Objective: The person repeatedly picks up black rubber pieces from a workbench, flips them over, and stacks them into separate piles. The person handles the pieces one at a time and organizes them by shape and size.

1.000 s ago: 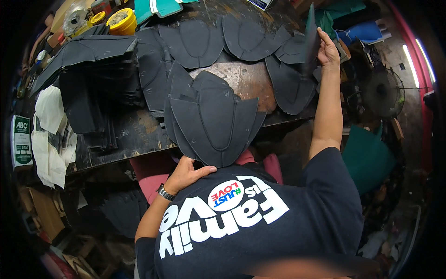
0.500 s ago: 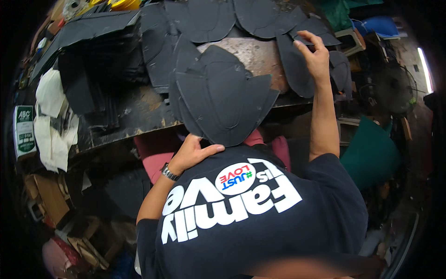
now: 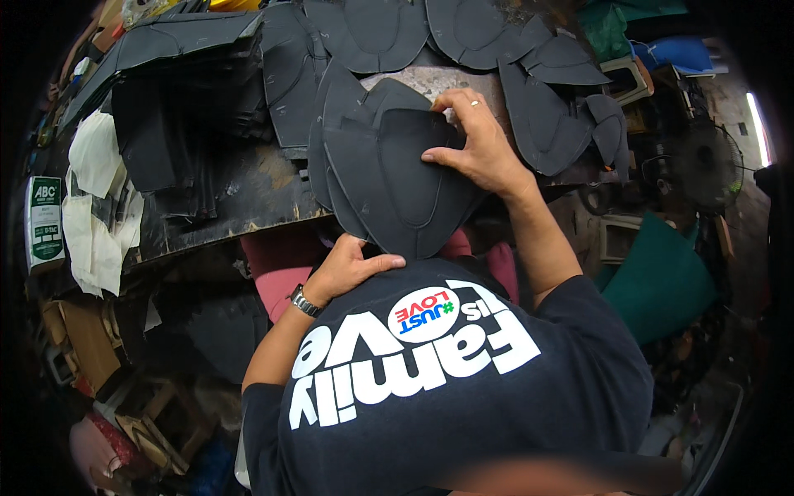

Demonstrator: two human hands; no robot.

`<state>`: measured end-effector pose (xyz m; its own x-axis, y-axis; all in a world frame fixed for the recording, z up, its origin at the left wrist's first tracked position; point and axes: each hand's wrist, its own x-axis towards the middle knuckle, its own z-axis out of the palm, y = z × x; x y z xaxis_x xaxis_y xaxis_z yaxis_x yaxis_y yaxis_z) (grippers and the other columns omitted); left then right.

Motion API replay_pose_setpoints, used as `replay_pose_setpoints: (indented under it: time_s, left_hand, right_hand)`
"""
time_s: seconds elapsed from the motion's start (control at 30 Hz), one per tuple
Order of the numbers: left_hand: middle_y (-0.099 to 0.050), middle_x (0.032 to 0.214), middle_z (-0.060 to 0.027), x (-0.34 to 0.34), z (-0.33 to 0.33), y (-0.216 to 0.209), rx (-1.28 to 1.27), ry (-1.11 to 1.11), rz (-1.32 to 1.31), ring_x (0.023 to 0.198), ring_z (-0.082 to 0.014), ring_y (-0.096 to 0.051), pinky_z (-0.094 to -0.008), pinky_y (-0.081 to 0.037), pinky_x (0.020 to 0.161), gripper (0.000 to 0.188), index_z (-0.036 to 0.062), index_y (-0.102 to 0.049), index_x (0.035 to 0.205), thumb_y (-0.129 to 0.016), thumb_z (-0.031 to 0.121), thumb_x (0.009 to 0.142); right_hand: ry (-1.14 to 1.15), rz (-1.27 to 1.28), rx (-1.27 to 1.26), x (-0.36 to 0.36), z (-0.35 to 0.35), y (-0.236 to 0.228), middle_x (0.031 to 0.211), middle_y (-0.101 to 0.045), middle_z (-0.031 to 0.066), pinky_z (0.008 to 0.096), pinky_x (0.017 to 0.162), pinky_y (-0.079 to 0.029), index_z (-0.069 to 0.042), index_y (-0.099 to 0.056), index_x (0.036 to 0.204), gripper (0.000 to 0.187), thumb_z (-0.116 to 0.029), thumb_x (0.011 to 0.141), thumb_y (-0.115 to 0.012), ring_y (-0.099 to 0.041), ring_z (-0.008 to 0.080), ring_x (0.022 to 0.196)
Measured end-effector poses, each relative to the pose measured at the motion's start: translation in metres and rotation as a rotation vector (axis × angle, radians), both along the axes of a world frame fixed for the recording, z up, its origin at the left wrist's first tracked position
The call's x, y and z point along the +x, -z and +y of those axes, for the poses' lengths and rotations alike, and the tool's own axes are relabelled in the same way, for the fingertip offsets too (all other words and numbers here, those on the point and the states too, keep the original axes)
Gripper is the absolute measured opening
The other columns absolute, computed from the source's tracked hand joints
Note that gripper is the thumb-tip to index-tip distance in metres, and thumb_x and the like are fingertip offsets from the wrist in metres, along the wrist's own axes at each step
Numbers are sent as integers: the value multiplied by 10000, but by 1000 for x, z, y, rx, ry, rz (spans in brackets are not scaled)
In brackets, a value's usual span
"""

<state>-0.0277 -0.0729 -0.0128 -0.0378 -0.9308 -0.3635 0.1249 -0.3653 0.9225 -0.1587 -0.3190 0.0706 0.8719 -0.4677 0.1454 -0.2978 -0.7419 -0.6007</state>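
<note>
Several black cut sheets with curved seam lines lie stacked in front of me, their rounded end toward my body; the top black sheet (image 3: 376, 178) shows two pointed corners at its far side. My left hand (image 3: 347, 269), with a metal watch on the wrist, is closed at the stack's near end, thumb along the edge and fingers partly hidden. My right hand (image 3: 480, 145), wearing a ring, is at the far right part of the top sheet. Its thumb rests on the face while the forefinger reaches over the far edge; the other fingertips are hidden.
More black sheets (image 3: 364, 37) ring the far side of the worn table (image 3: 289, 207). A tall black stack (image 3: 165, 124) stands at left, beside white scraps (image 3: 91, 165) and a green-and-white can (image 3: 43, 223). At right are a fan (image 3: 703, 157) and a green sheet (image 3: 653, 285).
My right hand has moved left and nearer, from a black sheet at the right of the table to the stack's top sheet. My left hand stays at the near end.
</note>
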Motion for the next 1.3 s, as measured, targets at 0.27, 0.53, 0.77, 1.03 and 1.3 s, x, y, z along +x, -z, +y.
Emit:
replay_pose_setpoints:
  time_s: [0.27, 0.53, 0.77, 1.03, 1.3]
  left_hand:
    - [-700, 1204, -157, -3, 1, 0, -169, -119, -47, 1117, -224, -646, -342, -471, 1003, 518, -45, -661, 1197, -860, 218, 798]
    - [-692, 1223, -141, 0, 0, 4, -154, -73, -49, 1120, -204, -633, -345, -470, 1005, 509, -54, -642, 1224, -843, 165, 812]
    - [-725, 1120, -142, -3, 1, 1, -186, -120, -67, 1034, -205, -669, -325, -499, 938, 466, -58, -675, 1157, -829, 240, 834]
    - [-707, 1157, -153, -4, 0, 0, -116, -84, -24, 1050, -185, -655, -332, -507, 933, 497, -55, -637, 1204, -831, 222, 840]
    - [-751, 961, -147, -6, 2, 6, -244, -177, -47, 807, -165, -699, -306, -550, 746, 416, -89, -690, 1054, -796, 269, 872]
  right_hand:
    - [93, -529, 456, -24, -23, -35, 1001, -653, 15, 257, 850, -518, -20, -643, 1055, 176, 19, 892, -695, -623, 94, 930]
    - [696, -687, 346, -87, -254, -57, 843, -669, -6, 213, 617, -477, -56, -705, 1079, 233, -28, 857, -772, -614, 71, 714]
    - [640, -75, -549, -84, -282, -15, 1207, -692, 175, 390, 983, -496, -77, -678, 1246, 457, -217, 826, -795, -657, 330, 1125]
    - [-175, -30, 22, 0, -36, 7, 1288, -607, 155, 371, 1024, -461, -50, -630, 1296, 584, -268, 796, -837, -599, 301, 1179]
    - [16, 112, -158, -3, 8, 7, 1384, -535, 188, 421, 1058, -455, -56, -622, 1324, 691, -380, 758, -849, -540, 367, 1267]
